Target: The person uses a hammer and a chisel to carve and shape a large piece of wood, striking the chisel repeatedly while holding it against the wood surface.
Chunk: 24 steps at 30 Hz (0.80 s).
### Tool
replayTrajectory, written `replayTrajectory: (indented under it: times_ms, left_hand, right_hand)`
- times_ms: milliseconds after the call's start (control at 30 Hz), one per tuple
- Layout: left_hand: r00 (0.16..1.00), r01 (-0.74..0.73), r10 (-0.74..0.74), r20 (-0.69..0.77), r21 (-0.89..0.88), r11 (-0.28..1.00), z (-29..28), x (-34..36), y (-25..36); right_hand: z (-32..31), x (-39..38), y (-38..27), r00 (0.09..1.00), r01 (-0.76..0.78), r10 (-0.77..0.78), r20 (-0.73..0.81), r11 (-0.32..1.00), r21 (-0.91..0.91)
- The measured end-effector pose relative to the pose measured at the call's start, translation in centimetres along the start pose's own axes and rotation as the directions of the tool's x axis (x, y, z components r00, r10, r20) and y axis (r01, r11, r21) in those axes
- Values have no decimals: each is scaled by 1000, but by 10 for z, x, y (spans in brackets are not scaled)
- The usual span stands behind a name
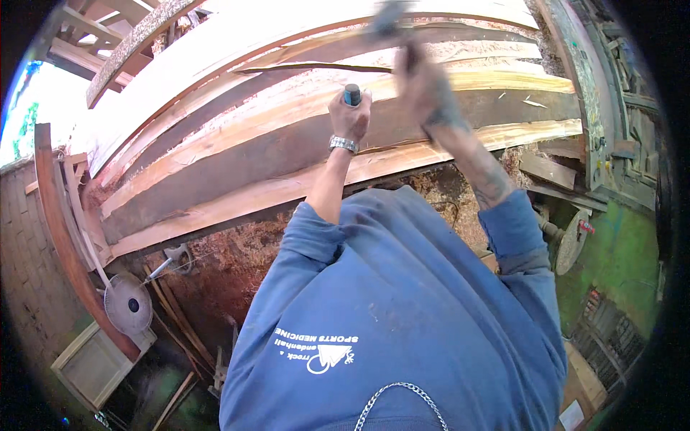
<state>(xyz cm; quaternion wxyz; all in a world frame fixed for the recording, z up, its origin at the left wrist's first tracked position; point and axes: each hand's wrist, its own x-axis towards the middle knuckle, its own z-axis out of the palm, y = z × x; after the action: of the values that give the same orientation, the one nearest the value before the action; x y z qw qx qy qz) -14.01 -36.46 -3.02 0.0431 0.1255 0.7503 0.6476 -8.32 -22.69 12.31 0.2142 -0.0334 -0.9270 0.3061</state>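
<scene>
My left hand [350, 118], with a metal-band watch at the wrist, is closed around an upright tool handle [352, 94] with a dark end and a blue side. The tool's lower part is hidden, so it looks like a chisel but I cannot see a blade. My right hand [425, 90], smeared by motion, is raised to the right and grips a hammer [389, 20] whose blurred head points away from me. Below both hands lies a long wooden slab [251, 152] with pale edges and a darker brown-grey middle. Small pale chips [534, 103] rest on its right part.
More pale boards [287, 49] lie beyond the slab, with shavings among them. A round fan [129, 304] stands at the lower left near a reddish post [68, 215]. Wood strips [180, 320] lean below. A round disc [572, 243] and stacked timber [636, 108] are on the right.
</scene>
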Motion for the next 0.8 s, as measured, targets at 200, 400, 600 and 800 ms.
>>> replayTrajectory:
  times_ms: [200,400,600,800]
  left_hand:
    - [985,98,-91,145,-46,994,0,11,-28]
    - [875,479,-474,102,-41,877,20,48,-51]
    - [717,680,-496,490,-337,651,-3,48,-28]
    - [690,637,-278,668,-379,671,-33,23,-3]
  right_hand:
    - [15,-30,15,900,39,48,433,981,-190]
    - [-4,-83,19,775,-531,529,347,842,-96]
    - [-21,-187,44,533,-795,779,330,594,-119]
    - [-40,-296,68,525,-851,839,141,522,58]
